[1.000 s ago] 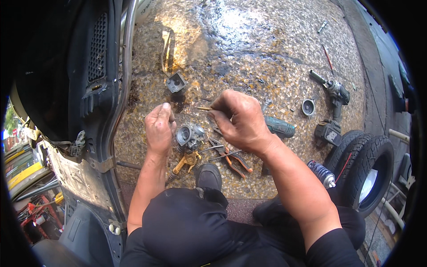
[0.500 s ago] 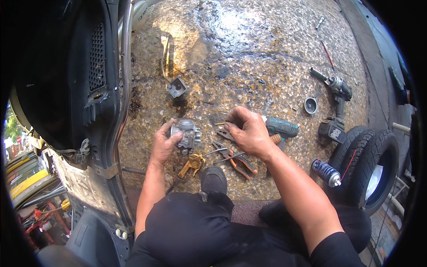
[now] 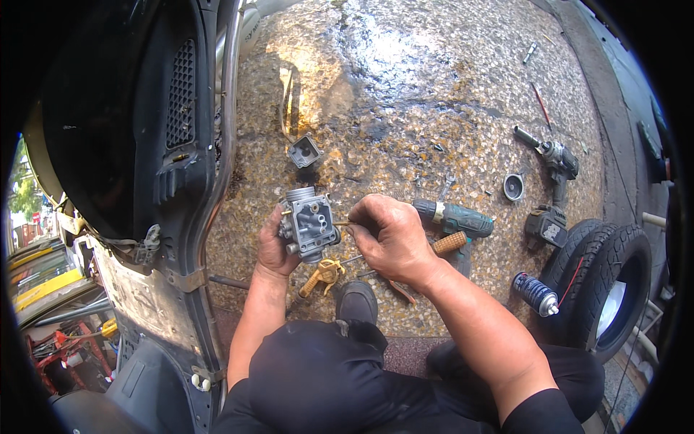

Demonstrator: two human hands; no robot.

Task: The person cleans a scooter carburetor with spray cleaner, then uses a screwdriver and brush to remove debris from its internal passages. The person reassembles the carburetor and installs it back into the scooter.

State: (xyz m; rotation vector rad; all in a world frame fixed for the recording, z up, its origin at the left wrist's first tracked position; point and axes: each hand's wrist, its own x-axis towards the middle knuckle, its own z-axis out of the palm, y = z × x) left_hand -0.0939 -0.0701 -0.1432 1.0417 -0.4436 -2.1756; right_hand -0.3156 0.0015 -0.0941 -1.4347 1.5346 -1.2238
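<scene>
Left hand (image 3: 274, 252) around 1 carburetor (image 3: 313, 226), right hand (image 3: 394, 235) in pinch on 1 brass-coloured rod (image 3: 342, 223), 2 power tools (image 3: 466, 220) nearby

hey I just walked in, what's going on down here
A person's left hand holds a metal carburetor-like body, its hollow side facing up. The right hand pinches a thin brass-coloured pin beside it; whether the two touch is unclear. Around them are a square metal cup, a teal drill and a spray can.
</scene>
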